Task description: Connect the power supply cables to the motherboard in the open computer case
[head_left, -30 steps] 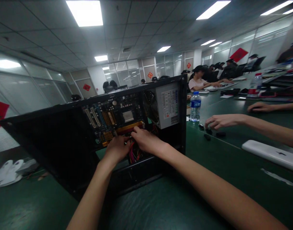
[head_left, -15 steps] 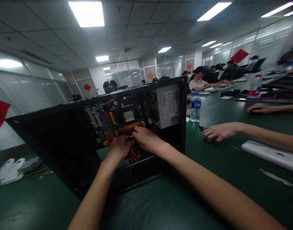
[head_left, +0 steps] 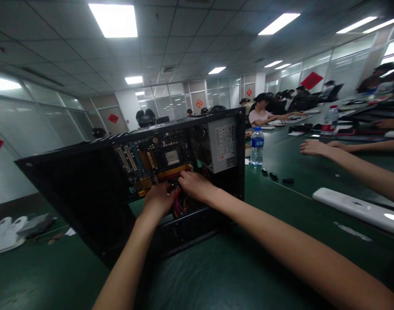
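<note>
With our left hand (head_left: 158,200) and right hand (head_left: 194,186) in closed grip on the red cables (head_left: 177,208), we'd best push squarely toward the motherboard (head_left: 152,160).

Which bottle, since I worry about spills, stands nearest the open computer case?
The blue-labelled bottle, just right of the computer case; the red-labelled bottle stands far off along the table.

You're sitting in a big open-plan office: tiled drop ceiling with flat light panels (head_left: 113,20), glass partition walls (head_left: 171,101) with red paper squares (head_left: 312,80) stuck on them, and swivel chairs (head_left: 145,118) at the back. One long green desk (head_left: 216,271) runs down the room, with other people (head_left: 260,114) seated along it. An opened computer case (head_left: 71,189) stands on it right in front of you.
</note>
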Available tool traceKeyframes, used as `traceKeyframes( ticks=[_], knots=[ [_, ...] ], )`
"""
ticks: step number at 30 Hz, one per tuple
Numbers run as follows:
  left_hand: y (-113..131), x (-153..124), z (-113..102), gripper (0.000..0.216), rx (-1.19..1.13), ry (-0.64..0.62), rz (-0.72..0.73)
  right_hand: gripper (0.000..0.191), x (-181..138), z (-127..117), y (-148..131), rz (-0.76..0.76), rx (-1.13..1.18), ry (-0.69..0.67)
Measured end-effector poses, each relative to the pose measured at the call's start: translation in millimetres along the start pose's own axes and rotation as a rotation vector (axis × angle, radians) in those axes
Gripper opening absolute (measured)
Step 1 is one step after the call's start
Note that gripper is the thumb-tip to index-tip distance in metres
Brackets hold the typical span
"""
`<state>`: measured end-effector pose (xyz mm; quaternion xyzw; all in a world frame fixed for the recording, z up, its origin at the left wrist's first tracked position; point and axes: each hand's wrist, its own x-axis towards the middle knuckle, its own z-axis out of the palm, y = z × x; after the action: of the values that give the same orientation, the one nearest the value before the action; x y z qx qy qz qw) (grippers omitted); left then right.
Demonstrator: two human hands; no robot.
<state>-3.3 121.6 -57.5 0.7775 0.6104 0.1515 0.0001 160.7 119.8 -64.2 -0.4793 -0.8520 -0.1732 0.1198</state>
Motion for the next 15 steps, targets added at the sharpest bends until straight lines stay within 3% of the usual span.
traceKeyframes(
  ticks=[15],
  knots=[
    [2.5,-5.1,-4.0,0.033,-0.021,-0.005,-0.008,0.031,5.4,3.5,-7.0,-0.008,-0.123,-0.036]
  ],
)
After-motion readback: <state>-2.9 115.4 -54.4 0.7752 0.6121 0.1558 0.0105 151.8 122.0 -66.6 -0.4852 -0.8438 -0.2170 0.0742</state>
